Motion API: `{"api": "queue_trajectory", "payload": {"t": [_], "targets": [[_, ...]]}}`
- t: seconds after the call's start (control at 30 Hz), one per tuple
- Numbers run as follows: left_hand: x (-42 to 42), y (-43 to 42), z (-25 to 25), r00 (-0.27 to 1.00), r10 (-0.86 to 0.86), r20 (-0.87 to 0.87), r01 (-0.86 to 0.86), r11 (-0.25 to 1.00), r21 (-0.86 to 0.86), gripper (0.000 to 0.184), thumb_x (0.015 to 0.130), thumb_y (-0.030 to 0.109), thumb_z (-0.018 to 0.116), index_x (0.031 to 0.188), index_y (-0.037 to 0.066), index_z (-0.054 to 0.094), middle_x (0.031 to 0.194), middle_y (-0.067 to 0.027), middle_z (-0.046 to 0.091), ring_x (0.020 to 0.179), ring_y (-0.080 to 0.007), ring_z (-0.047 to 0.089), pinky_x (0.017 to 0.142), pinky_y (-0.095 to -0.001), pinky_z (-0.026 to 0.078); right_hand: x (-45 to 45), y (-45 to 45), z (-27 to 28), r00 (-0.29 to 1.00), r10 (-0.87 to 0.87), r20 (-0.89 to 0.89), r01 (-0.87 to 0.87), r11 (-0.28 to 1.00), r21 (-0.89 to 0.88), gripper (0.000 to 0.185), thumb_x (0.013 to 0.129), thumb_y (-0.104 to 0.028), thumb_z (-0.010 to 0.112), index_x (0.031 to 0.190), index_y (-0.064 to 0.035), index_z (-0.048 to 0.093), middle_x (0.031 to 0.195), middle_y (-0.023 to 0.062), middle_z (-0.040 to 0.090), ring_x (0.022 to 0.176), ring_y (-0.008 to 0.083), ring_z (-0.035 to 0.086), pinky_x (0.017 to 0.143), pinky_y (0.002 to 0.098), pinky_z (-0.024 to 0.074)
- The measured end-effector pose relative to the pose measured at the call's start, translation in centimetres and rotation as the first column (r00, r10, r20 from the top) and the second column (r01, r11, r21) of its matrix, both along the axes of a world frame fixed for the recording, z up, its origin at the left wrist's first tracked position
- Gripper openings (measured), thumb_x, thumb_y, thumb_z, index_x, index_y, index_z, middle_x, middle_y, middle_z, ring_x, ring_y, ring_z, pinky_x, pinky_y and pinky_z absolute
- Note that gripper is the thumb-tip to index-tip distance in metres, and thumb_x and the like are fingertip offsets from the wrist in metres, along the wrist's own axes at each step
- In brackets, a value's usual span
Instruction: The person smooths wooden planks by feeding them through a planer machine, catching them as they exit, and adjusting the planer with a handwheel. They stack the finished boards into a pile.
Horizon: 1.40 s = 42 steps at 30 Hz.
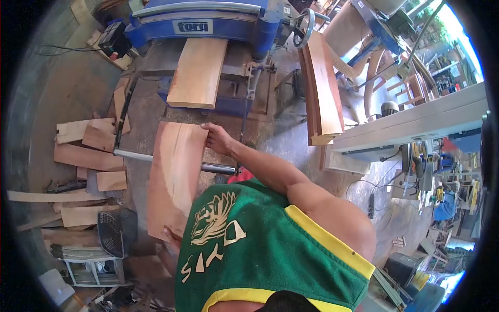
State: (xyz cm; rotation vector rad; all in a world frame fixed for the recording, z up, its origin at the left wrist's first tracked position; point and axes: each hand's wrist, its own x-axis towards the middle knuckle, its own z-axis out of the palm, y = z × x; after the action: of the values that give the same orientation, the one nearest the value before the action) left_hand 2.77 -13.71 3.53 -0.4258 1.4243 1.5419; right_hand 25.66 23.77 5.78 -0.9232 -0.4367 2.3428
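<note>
A wide wooden board (176, 177) with a pale centre and reddish edges lies across a metal roller bar (218, 168). My right hand (219, 140) grips the board's far right corner, thumb on top. At its near end, my left hand (171, 237) holds the edge, mostly hidden behind my green vest. Beyond the far end, a second board (197, 73) sticks out of a blue planer machine (156, 28) marked "torq". A small gap separates the two boards.
Stacked long boards (327, 88) stand right of the machine, near a handwheel (304, 28). Offcuts (88, 156) and a black plastic crate (110, 234) lie at the left. A long pale beam (416, 122) and cables are at the right.
</note>
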Motion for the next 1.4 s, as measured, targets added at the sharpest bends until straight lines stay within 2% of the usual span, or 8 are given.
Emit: {"api": "queue_trajectory", "payload": {"t": [0.2,0.3,0.37,0.57,1.0,1.2,1.27,1.4], "targets": [[0.7,2.0,-0.6,0.997,-0.070,-0.023,0.070,0.997,-0.016,0.054,0.094,0.057,0.057,0.103,0.004,0.060,0.093,-0.0072,0.057,0.085,-0.0194,0.055,0.073,-0.0358,0.045,0.2,0.3,-1.3,0.929,-0.132,0.347,-0.037,0.897,0.441,0.059,0.084,-0.037,0.071,0.127,0.0003,0.055,0.118,0.0127,0.062,0.102,0.0242,0.060,0.091,0.0360,0.0470],[1.1,2.9,-0.8,0.995,-0.094,-0.038,0.093,0.995,-0.024,0.054,0.094,0.058,0.057,0.097,0.004,0.061,0.087,-0.0064,0.056,0.081,-0.0187,0.053,0.071,-0.0357,0.044,2.0,-1.1,-1.5,0.666,-0.390,0.636,-0.151,0.765,0.627,0.059,0.083,-0.034,0.072,0.125,0.0025,0.055,0.115,0.0173,0.062,0.106,0.0286,0.059,0.095,0.0417,0.0455],[1.2,3.7,-1.2,0.993,-0.108,-0.046,0.107,0.994,-0.026,0.054,0.093,0.058,0.058,0.094,0.004,0.062,0.084,-0.0059,0.055,0.078,-0.0183,0.053,0.069,-0.0355,0.043,5.3,-1.6,-0.6,0.275,-0.755,0.595,-0.542,0.390,0.745,0.069,0.078,-0.030,0.073,0.133,0.0037,0.049,0.119,0.0216,0.058,0.112,0.0371,0.054,0.102,0.0476,0.0408],[2.0,6.6,-1.5,0.986,-0.147,-0.078,0.144,0.989,-0.036,0.056,0.093,0.059,0.058,0.082,0.005,0.063,0.074,-0.0042,0.053,0.069,-0.0171,0.050,0.063,-0.0352,0.041,8.3,-2.3,-2.8,-0.142,-0.715,0.684,-0.515,0.644,0.566,0.085,0.074,-0.026,0.074,0.144,0.0007,0.033,0.127,0.0273,0.050,0.116,0.0446,0.049,0.103,0.0504,0.0397],[4.2,12.1,-2.4,0.968,-0.092,-0.233,0.061,0.989,-0.137,0.063,0.091,0.060,0.060,0.062,0.005,0.066,0.056,-0.0021,0.052,0.055,-0.0155,0.047,0.053,-0.0346,0.038,7.7,-0.1,-5.0,-0.027,-0.344,0.938,-0.454,0.840,0.295,0.074,0.076,-0.022,0.068,0.142,-0.0036,0.039,0.126,0.0215,0.057,0.117,0.0423,0.054,0.099,0.0488,0.0476],[5.5,14.6,-1.1,0.999,-0.010,0.037,0.003,0.986,0.169,0.064,0.092,0.051,0.064,0.123,-0.004,0.059,0.113,-0.0173,0.066,0.093,-0.0285,0.066,0.076,-0.0418,0.055,7.5,-0.8,-4.0,0.026,-0.385,0.923,-0.419,0.834,0.359,0.067,0.079,-0.016,0.060,0.140,0.0000,0.038,0.127,0.0272,0.053,0.118,0.0448,0.052,0.102,0.0512,0.0427],[7.1,16.4,2.9,0.993,-0.066,-0.100,0.071,0.996,0.047,0.080,0.094,0.061,0.054,0.144,0.000,0.043,0.140,-0.0151,0.053,0.125,-0.0293,0.053,0.106,-0.0442,0.042,7.4,-1.0,-5.2,-0.159,-0.688,0.708,-0.572,0.649,0.502,0.070,0.080,-0.018,0.063,0.141,0.0037,0.037,0.127,0.0281,0.052,0.117,0.0439,0.051,0.103,0.0505,0.0400],[7.2,17.5,2.5,0.990,-0.012,-0.139,0.013,1.000,0.007,0.077,0.093,0.056,0.060,0.143,0.000,0.044,0.140,-0.0162,0.054,0.123,-0.0300,0.055,0.103,-0.0454,0.044,5.6,-1.5,-2.3,-0.062,-0.863,0.502,-0.688,0.402,0.604,0.075,0.079,-0.023,0.068,0.141,0.0065,0.036,0.126,0.0273,0.052,0.117,0.0435,0.048,0.104,0.0507,0.0364]]}}
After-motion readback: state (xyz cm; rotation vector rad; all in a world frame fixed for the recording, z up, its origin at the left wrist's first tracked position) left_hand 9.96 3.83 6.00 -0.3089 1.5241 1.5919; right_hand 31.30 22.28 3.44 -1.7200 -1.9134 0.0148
